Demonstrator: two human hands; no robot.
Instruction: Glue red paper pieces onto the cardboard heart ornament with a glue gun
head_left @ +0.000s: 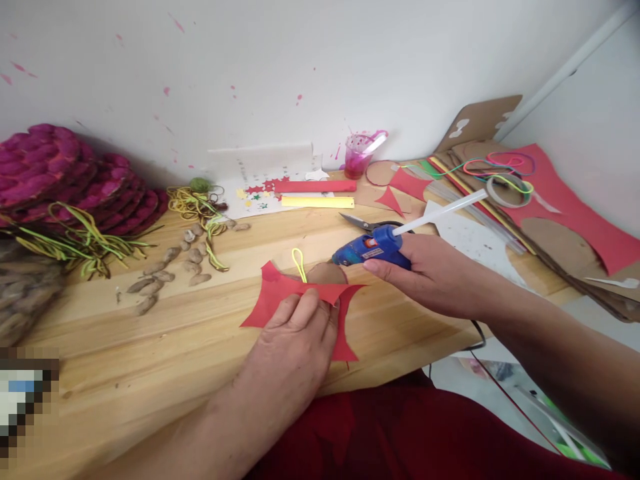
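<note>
My left hand [295, 340] lies flat, fingers together, pressing down a red paper cut-out [273, 300] on the wooden table [165, 333]. A yellow loop of cord [299, 262] sticks out from under the paper's top edge, beside a brown cardboard piece [325, 273]. My right hand [430, 273] grips a blue hot glue gun [367, 247] with a white glue stick [445, 210] in its back. The nozzle points left toward the cardboard and the red paper.
Scissors [365, 223] lie behind the glue gun. Red and yellow strips [317, 193], star cut-outs, a pink cup [357, 157] and a tape roll [505, 190] sit at the back. Purple woven pieces [65, 173], yellow cords and seed shells [165, 273] are left. Cardboard and red sheets [575, 213] lie right.
</note>
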